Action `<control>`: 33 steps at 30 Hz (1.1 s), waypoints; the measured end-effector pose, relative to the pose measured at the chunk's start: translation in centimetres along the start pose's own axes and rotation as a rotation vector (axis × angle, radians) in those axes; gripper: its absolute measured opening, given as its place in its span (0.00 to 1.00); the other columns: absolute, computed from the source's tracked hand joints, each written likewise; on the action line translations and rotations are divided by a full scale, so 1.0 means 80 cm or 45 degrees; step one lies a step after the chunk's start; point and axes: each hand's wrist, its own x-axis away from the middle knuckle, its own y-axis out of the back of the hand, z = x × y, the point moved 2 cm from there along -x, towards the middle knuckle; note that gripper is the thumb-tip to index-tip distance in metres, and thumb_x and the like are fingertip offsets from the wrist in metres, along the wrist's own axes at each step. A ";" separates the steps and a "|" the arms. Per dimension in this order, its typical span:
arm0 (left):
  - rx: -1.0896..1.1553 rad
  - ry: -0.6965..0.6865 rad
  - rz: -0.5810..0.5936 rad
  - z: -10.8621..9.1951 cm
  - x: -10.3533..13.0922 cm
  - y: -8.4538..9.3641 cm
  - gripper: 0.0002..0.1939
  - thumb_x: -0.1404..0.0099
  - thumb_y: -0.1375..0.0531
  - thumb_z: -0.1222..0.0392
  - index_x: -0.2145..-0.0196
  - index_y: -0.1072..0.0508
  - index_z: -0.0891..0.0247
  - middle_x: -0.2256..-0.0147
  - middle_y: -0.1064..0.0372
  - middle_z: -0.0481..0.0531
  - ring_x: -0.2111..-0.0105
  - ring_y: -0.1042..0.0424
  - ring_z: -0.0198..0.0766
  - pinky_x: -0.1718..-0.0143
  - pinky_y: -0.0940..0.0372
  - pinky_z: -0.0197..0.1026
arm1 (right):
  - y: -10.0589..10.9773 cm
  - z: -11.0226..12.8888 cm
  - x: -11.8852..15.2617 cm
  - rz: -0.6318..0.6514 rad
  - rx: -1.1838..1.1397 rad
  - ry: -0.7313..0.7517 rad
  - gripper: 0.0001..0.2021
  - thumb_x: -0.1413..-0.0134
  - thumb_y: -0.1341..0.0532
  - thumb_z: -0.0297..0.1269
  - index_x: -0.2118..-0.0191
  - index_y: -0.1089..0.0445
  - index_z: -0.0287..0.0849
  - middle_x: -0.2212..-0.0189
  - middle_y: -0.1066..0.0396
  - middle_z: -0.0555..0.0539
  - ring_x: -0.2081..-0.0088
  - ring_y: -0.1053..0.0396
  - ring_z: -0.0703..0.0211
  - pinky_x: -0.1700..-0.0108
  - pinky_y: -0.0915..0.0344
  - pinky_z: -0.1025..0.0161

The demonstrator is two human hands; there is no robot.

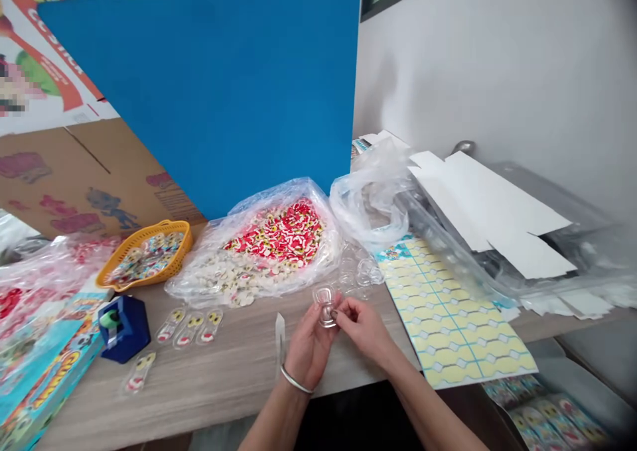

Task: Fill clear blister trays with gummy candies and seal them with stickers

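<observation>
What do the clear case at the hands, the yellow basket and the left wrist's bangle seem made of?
Clear case: probably thin plastic, glossy; it's see-through, with highlights along its ridges.
Yellow basket: likely molded plastic, smooth finish; its slotted wall is evenly colored.
Bangle: likely metal, polished; silvery with bright glints, though coated plastic isn't excluded.

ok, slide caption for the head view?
Left hand holds a clear plastic case, right hand touching it, over a table near a bag of small pieces.

Beyond the held shell (324, 296) lies the bag (293, 191), basket (164, 270) left, sheet (452, 312) right.
</observation>
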 end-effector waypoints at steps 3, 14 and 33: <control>-0.112 -0.046 -0.120 0.000 -0.002 0.002 0.17 0.40 0.34 0.61 0.53 0.25 0.68 0.56 0.22 0.61 0.53 0.25 0.44 0.47 0.36 0.45 | 0.003 -0.002 0.003 -0.038 0.095 0.010 0.08 0.51 0.41 0.36 0.77 0.38 0.43 0.80 0.38 0.54 0.76 0.41 0.64 0.72 0.46 0.66; -0.287 -0.127 -0.410 0.001 -0.019 0.049 0.18 0.50 0.29 0.60 0.62 0.26 0.65 0.63 0.21 0.59 0.60 0.22 0.45 0.55 0.31 0.44 | -0.023 -0.048 0.005 0.047 0.312 -0.034 0.12 0.44 0.43 0.39 0.77 0.38 0.43 0.80 0.36 0.53 0.75 0.40 0.63 0.71 0.47 0.67; -0.439 -0.332 -0.339 -0.031 -0.065 0.084 0.27 0.48 0.30 0.45 0.57 0.28 0.63 0.62 0.23 0.59 0.62 0.22 0.47 0.59 0.30 0.47 | -0.057 0.029 -0.239 0.122 1.021 0.469 0.11 0.43 0.45 0.25 0.62 0.26 0.43 0.60 0.28 0.45 0.56 0.32 0.58 0.52 0.39 0.64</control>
